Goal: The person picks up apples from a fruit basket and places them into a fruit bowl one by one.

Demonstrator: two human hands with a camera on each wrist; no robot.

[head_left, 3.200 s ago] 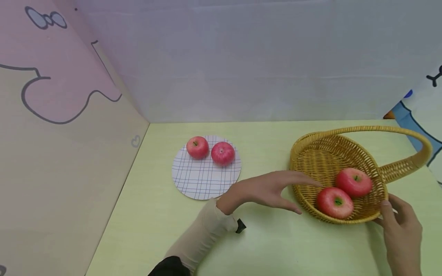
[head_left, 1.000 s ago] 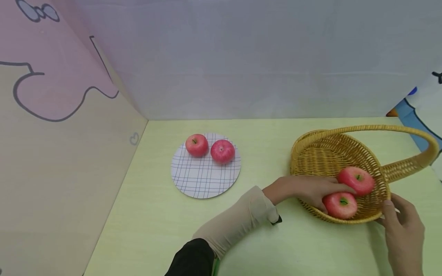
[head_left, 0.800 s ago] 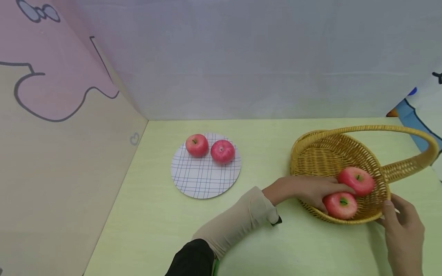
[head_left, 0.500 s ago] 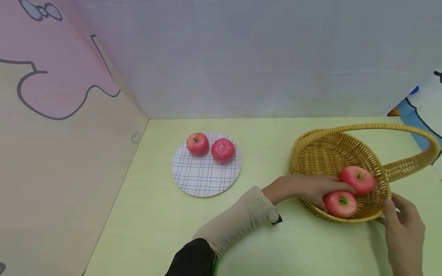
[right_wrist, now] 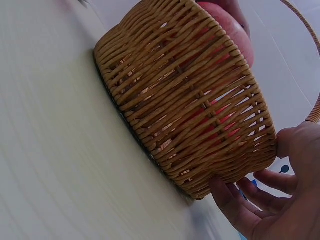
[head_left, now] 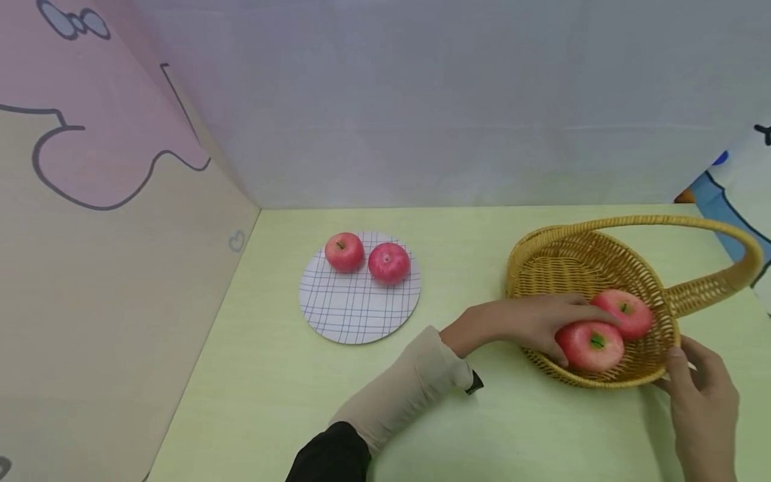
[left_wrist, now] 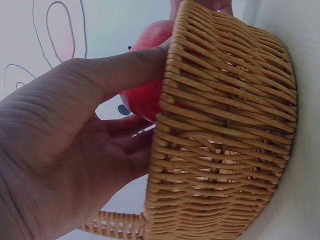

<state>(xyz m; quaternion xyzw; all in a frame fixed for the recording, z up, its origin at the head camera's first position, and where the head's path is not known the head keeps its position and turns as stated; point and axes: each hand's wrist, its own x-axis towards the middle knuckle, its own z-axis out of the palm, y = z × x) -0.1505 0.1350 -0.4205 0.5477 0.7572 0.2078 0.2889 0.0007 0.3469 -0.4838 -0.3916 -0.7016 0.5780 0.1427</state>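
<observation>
Holding the front apple [head_left: 590,347] in the left hand [head_left: 542,325], pinched between thumb and fingers, inside the near part of the wicker basket [head_left: 557,271]; gripping the basket's rim at its right front with the right hand [head_left: 701,395], thumb above, fingers against the outer wall. Seemingly a lift in hand; cannot tell how far off the basket's floor. Best to keep a firm pinch around the fruit's widest part, raise straight up past the rim, and avoid knocking the rear apple [head_left: 629,313], close beside it. Press the rim steadily to stop the basket sliding; watch the handle [head_left: 701,296], arching over toward the basket's right. Under the basket, a pale green tabletop [head_left: 458,435]; well left of it, a round checked mat [head_left: 352,314] bearing two more apples [head_left: 389,263]. Behind the basket, a pale backdrop [head_left: 452,100]; far left of it, a pink-printed panel [head_left: 120,154]; to its right, a blue-and-white one [head_left: 713,194].
</observation>
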